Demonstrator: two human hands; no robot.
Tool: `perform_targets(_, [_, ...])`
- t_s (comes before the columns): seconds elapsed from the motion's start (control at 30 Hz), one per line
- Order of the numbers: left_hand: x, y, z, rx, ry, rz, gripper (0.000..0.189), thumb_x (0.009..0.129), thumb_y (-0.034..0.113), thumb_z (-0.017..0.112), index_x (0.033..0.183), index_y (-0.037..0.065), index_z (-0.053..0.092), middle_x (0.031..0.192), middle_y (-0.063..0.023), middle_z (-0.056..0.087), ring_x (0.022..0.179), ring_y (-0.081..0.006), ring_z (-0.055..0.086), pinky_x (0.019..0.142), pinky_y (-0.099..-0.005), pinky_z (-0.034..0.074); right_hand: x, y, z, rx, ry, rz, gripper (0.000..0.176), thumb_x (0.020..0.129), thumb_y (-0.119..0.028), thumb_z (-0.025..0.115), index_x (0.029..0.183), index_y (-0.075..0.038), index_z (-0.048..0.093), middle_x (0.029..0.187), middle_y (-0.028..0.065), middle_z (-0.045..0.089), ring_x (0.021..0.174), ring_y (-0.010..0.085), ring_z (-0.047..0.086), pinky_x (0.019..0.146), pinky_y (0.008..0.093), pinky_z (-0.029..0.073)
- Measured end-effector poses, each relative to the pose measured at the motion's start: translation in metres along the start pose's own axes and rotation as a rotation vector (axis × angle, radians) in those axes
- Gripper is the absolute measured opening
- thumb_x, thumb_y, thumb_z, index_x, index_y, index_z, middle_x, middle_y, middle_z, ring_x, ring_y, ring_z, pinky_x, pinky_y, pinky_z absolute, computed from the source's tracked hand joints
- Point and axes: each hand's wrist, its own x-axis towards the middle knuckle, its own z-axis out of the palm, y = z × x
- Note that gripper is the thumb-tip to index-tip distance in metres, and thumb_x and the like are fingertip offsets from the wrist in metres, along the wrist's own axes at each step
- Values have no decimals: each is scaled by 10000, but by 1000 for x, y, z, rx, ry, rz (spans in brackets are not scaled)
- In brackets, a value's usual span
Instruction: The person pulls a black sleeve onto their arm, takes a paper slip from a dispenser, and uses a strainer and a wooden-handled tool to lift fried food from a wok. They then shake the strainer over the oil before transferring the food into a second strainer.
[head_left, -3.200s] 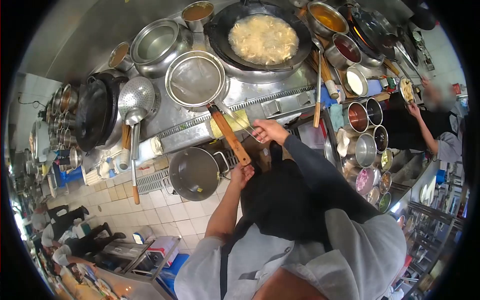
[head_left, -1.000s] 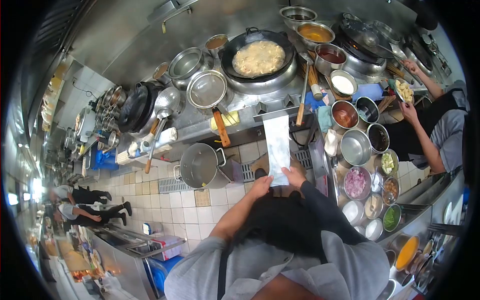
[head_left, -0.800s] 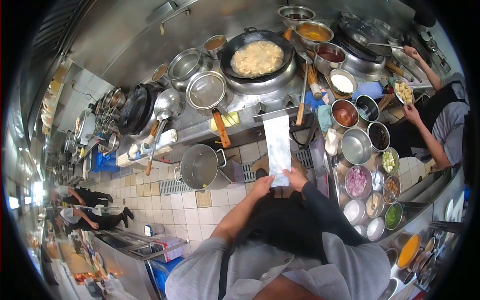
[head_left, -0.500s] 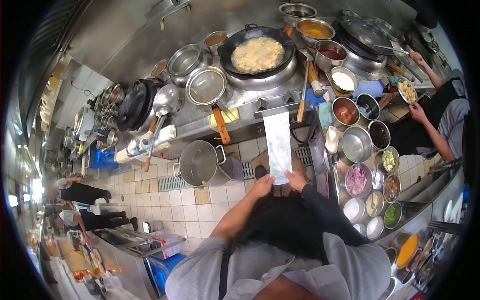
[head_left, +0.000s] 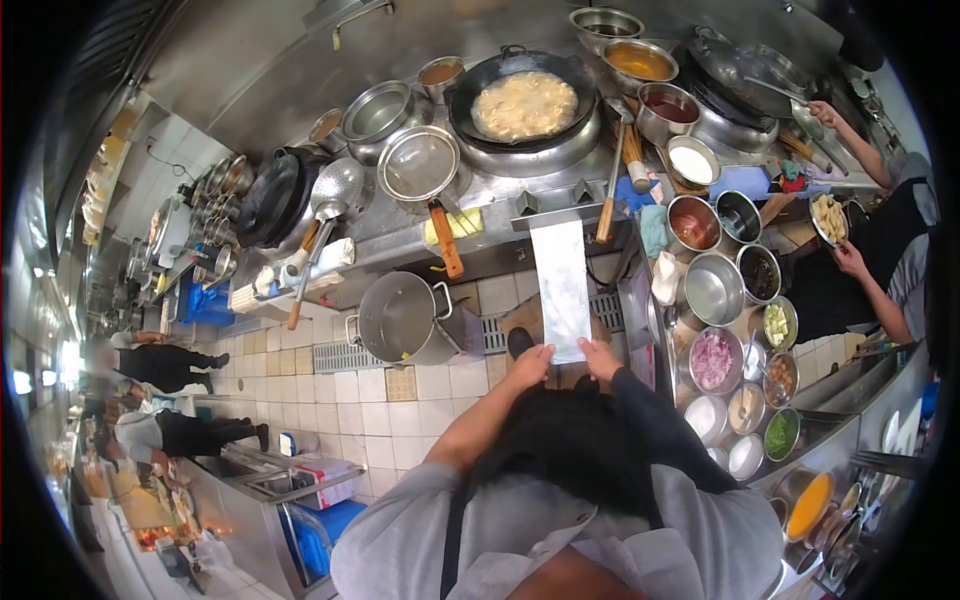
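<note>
A long white cloth (head_left: 562,285) stretches from the stove's front edge down to my body. My left hand (head_left: 530,367) is closed on its lower left corner, thumb on top. At the lower right corner my right hand (head_left: 601,360) pinches the same cloth. The upper end meets a metal ledge (head_left: 570,214) on the stove front; how it is fixed there I cannot make out. Beyond the ledge, a black wok (head_left: 462,106) holds pale pieces in bubbling liquid (head_left: 525,106). A ladle with a wooden handle (head_left: 606,218) lies just right of the ledge.
Left of the wok rests a wire strainer (head_left: 418,162). A large steel pot (head_left: 399,318) stands to my left. Ingredient bowls, one with chopped onion (head_left: 714,361), line the right counter. At right, a co-worker (head_left: 880,230) holds a plate of food (head_left: 829,218). Other people are at far left.
The co-worker's plate at right has moved slightly right and lower. My two hands still hold the cloth in nearly the same place. The people at far left have shifted a little.
</note>
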Motion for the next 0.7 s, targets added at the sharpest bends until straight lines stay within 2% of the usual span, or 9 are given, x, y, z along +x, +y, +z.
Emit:
perform_targets(0.17, [2, -3, 4, -5, 16, 22, 448, 1037, 467, 478, 928, 39, 554, 740, -27, 510, 637, -131, 522, 587, -309, 531, -10, -5, -2, 21, 58, -88, 563, 1035, -470, 446, 930, 65, 583, 616, 108, 547, 439, 214, 569, 447, 364, 500])
perform_targets(0.37, [1, -1, 4, -3, -3, 24, 451, 1034, 467, 483, 932, 34, 557, 748, -29, 517, 643, -137, 529, 584, -311, 535, -20, -18, -5, 10, 39, -60, 552, 1043, -458, 403, 972, 59, 581, 662, 123, 553, 467, 225, 569, 467, 372, 494])
perform_targets(0.7, [3, -2, 6, -40, 8, 3, 424, 1041, 443, 478, 924, 43, 550, 763, -29, 517, 665, -140, 537, 601, -320, 543, -15, -12, -7, -22, 40, -47, 581, 1032, -471, 420, 996, 83, 594, 717, 162, 590, 510, 252, 609, 492, 381, 513])
